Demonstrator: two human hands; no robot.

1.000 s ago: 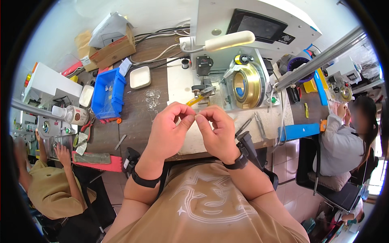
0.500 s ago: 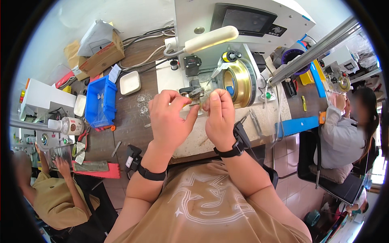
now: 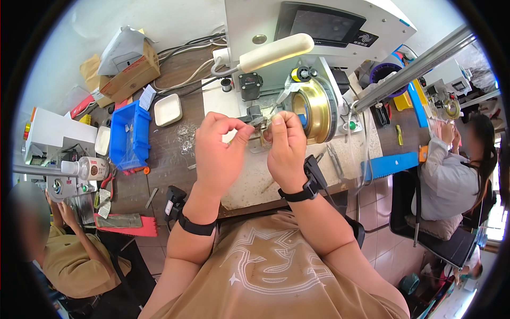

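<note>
My left hand is in front of the machine's work spot, thumb and forefinger pinched together. Whatever lies between those fingertips is too small to make out. Close beside it on the right, my right hand has its fingers curled and the thumb pressed on the forefinger; anything held there is hidden. Just beyond the fingertips sits a small dark clamp-like fixture. A large brass-coloured wheel stands right of my right hand, with a small blue piece at its hub. Both wrists wear black straps with a box-like device.
A white lamp hangs over the fixture. Loose small metal pieces lie left of my hands, near a white dish and a blue bin. Tweezers lie right. Co-workers sit on both sides.
My left thumb and forefinger, slightly apart before, have come together in a pinch. My right hand has shifted a little up and left. The person at left has leaned and drawn their hands together.
</note>
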